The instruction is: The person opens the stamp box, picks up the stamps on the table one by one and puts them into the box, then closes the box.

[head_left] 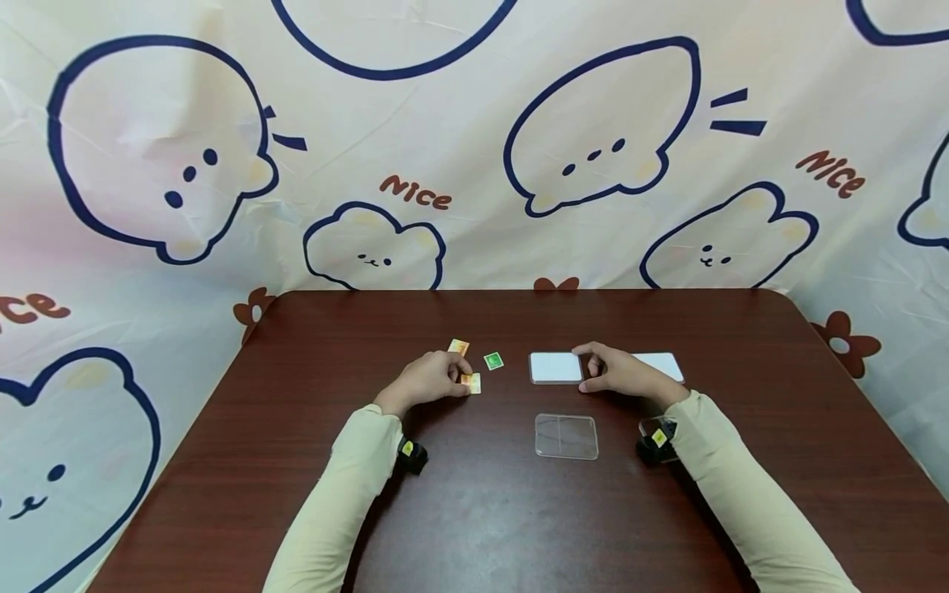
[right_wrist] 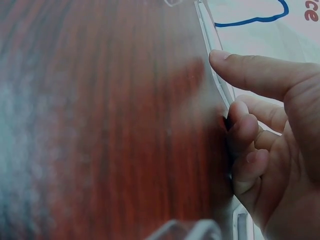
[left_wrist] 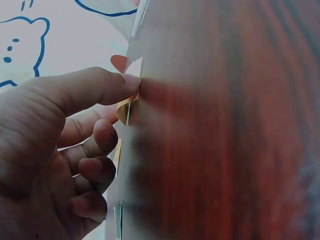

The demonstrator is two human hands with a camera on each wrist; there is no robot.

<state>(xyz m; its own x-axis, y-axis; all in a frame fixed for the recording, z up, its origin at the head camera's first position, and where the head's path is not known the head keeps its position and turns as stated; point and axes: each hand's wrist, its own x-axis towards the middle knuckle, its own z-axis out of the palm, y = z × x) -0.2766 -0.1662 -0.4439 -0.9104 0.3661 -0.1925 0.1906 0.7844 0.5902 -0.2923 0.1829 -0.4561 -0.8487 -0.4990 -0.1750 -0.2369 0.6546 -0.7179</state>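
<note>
My left hand [head_left: 430, 379] pinches an orange postage stamp [head_left: 471, 383] with a notched edge between thumb and index finger; the stamp [left_wrist: 131, 111] looks bent in the left wrist view. Just beyond that hand lies a second orange stamp [head_left: 459, 346], and a green stamp [head_left: 493, 361] is to its right. My right hand [head_left: 611, 368] holds the right end of a flat white-filled box [head_left: 556, 368], thumb at the near corner and index finger at the far one. The box's edge [right_wrist: 212, 60] runs by the thumb in the right wrist view.
Nearer me lies a clear plastic lid [head_left: 567, 436]. Another white flat box [head_left: 661, 365] is partly hidden behind the right hand. A clear plastic piece [head_left: 648, 425] shows beside the right wrist camera. The brown table [head_left: 474, 527] ends at a printed cloth [head_left: 474, 148].
</note>
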